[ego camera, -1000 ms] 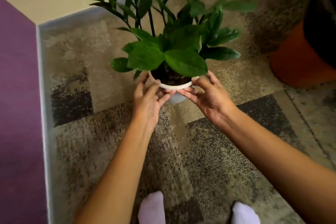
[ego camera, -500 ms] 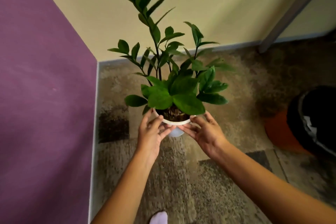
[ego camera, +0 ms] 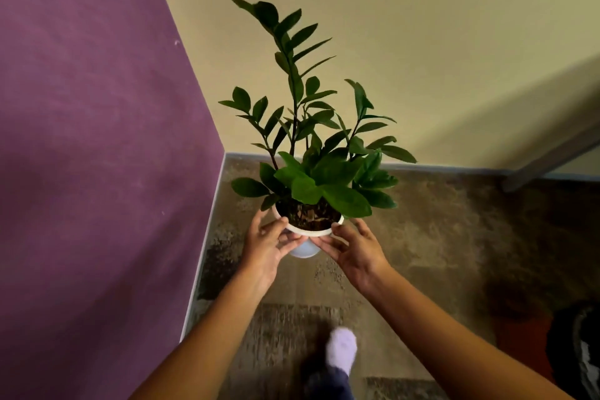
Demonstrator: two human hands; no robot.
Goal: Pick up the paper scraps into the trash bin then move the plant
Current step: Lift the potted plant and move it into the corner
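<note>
Nearest you, at 6 o'clock of the view: one foot in a white sock (ego camera: 341,347), blurred, over a patterned brown carpet (ego camera: 438,237). Both bare forearms run up from the bottom edge towards centre.

Your left hand (ego camera: 263,248) grips the white pot (ego camera: 304,249) from its 9 o'clock side, thumb on the rim, fingers curled under and round the wall. Your right hand (ego camera: 354,250) grips the same pot from its 3 o'clock side, thumb at the rim, fingers wrapped beneath. So both hands are closed around the pot, and fingertips from the two sides nearly meet at its front.

The pot sits dead centre in view, upright, dark soil visible inside. It looks lifted off the carpet, carried only by your hands. The plant (ego camera: 328,178) rises from it towards 12 o'clock, broad leaves low and one tall stem leaning slightly right.

At 4 to 5 o'clock, at the frame edge: the trash bin (ego camera: 571,344), dark liner, orange body, blurred, well apart from the pot. Contents: cannot tell.

Beyond: a purple wall (ego camera: 81,140) fills 9 o'clock, a beige wall (ego camera: 422,26) spans 12 to 2. The corner where they meet lies just behind the plant. A grey bar (ego camera: 552,153) slants at 3 o'clock.
</note>
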